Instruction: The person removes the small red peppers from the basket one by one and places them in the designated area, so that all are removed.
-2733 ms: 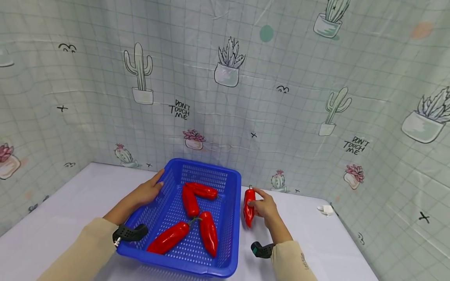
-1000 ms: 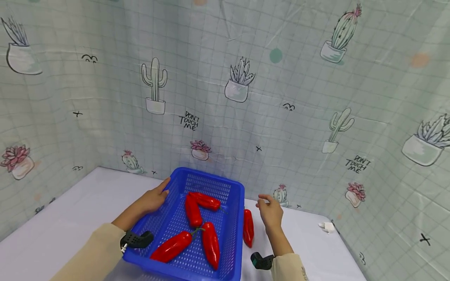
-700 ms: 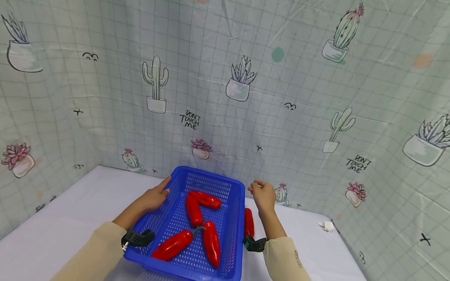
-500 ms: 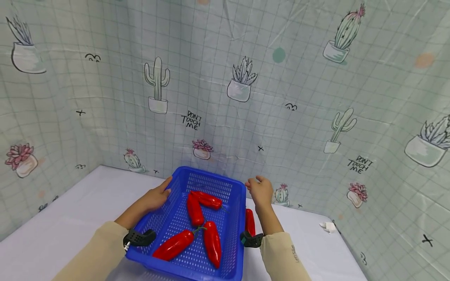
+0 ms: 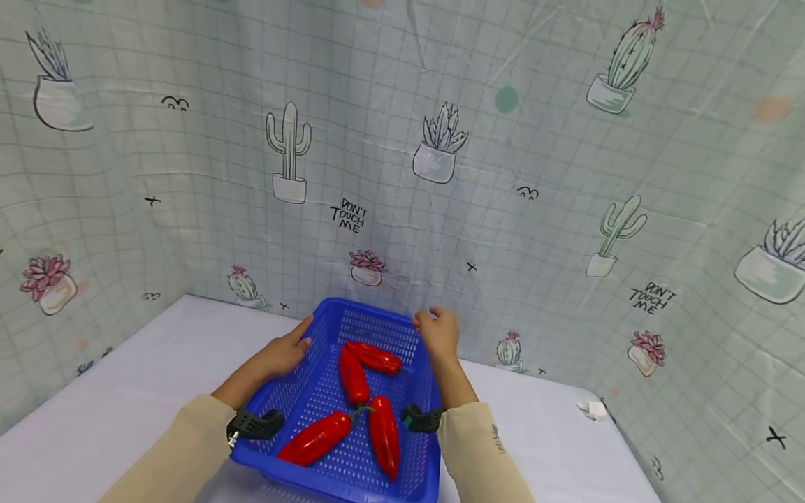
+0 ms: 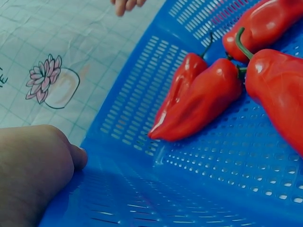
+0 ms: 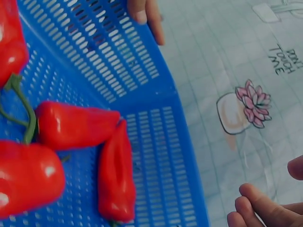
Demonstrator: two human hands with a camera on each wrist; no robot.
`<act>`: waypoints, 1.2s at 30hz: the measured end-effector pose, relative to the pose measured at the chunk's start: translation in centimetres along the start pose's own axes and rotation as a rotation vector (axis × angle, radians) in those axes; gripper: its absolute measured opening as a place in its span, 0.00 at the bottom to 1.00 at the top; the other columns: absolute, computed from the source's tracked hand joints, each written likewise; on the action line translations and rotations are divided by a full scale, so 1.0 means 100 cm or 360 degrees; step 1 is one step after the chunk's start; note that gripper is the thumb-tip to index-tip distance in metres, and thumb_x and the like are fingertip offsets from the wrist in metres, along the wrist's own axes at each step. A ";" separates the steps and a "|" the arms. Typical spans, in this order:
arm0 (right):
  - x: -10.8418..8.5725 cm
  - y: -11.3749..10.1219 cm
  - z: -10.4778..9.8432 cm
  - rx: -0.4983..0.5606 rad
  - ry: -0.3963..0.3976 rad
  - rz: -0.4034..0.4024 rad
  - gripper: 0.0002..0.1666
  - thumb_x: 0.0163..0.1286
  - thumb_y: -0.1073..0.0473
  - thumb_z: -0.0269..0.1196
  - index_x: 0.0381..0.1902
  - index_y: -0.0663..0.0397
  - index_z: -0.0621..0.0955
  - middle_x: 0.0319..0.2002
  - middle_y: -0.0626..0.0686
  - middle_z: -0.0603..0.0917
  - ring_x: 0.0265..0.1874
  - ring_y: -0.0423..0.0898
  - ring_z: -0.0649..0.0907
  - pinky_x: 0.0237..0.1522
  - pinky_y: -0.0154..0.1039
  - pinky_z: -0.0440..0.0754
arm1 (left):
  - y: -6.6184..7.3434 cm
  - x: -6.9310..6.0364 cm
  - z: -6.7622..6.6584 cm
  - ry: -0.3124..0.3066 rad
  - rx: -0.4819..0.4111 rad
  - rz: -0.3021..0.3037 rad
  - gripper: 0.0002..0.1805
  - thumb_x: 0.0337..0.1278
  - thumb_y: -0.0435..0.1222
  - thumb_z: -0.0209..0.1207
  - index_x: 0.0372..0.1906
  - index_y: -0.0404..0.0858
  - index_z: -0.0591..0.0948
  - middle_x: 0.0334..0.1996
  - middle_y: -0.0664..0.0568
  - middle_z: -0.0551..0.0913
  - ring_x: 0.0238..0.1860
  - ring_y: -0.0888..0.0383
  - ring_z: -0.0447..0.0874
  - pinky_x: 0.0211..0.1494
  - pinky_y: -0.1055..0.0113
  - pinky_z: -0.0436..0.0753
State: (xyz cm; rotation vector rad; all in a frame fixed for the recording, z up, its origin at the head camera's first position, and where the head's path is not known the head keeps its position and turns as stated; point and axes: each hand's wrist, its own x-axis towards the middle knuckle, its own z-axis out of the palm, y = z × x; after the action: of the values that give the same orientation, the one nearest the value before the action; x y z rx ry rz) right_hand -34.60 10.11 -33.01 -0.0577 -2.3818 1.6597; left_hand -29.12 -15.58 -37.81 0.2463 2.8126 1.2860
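Note:
In the head view my left hand (image 5: 284,355) holds the left rim of a blue mesh basket (image 5: 377,323), thumb inside and fingers along the outside. Several shiny red peppers (image 5: 314,439) with green stems lie in it. Up by the far right corner, my right hand (image 5: 440,335) hovers with loosely bent fingers and nothing in them. The right wrist view shows those fingers (image 7: 265,210) apart from the basket. My right forearm crosses the basket's right rim. The pepper lying outside on that side is almost wholly hidden.
The basket stands on a white table (image 5: 522,433). A small white object (image 5: 594,411) lies near the table's right edge. Behind and at the sides hangs a grey-green checked curtain (image 5: 390,209) printed with cacti.
My right hand let go of the pepper right of the basket, then rose and moved left to the basket's far right corner. My left hand keeps its hold on the rim.

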 end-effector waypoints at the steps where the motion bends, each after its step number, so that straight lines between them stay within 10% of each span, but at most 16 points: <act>1: 0.000 0.000 0.003 0.0004 -0.0004 -0.0002 0.31 0.67 0.64 0.55 0.64 0.78 0.68 0.42 0.68 0.87 0.46 0.61 0.87 0.50 0.46 0.83 | 0.000 0.000 0.000 0.0001 0.0001 -0.0002 0.31 0.76 0.34 0.38 0.76 0.28 0.47 0.68 0.22 0.61 0.65 0.24 0.64 0.64 0.32 0.66; 21: -0.004 0.012 0.045 0.0052 -0.0169 0.0127 0.29 0.69 0.61 0.56 0.64 0.72 0.71 0.44 0.65 0.87 0.45 0.58 0.85 0.47 0.44 0.84 | 0.001 0.000 0.005 0.0087 0.0091 0.0023 0.30 0.75 0.34 0.39 0.75 0.27 0.50 0.63 0.21 0.68 0.59 0.26 0.73 0.60 0.37 0.72; 32: -0.010 0.024 0.052 -0.0433 -0.0152 -0.0123 0.27 0.66 0.60 0.58 0.59 0.73 0.76 0.53 0.68 0.82 0.58 0.65 0.78 0.61 0.56 0.73 | 0.000 0.003 0.008 0.0058 0.0052 0.0035 0.31 0.75 0.34 0.39 0.76 0.28 0.49 0.66 0.22 0.65 0.62 0.26 0.69 0.62 0.35 0.69; 36: -0.016 0.029 0.057 -0.0866 -0.0146 -0.0291 0.17 0.65 0.58 0.61 0.43 0.70 0.82 0.42 0.68 0.85 0.44 0.66 0.84 0.45 0.59 0.81 | 0.000 0.001 0.007 0.0052 0.0071 0.0006 0.31 0.75 0.34 0.39 0.76 0.28 0.49 0.65 0.22 0.65 0.61 0.26 0.70 0.61 0.36 0.71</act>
State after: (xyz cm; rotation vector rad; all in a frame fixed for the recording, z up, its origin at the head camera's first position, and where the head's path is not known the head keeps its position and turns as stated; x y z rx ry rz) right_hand -34.60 5.59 -37.86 0.1406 -2.7416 0.9205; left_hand -29.12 -15.05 -38.21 0.2347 2.8721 1.2404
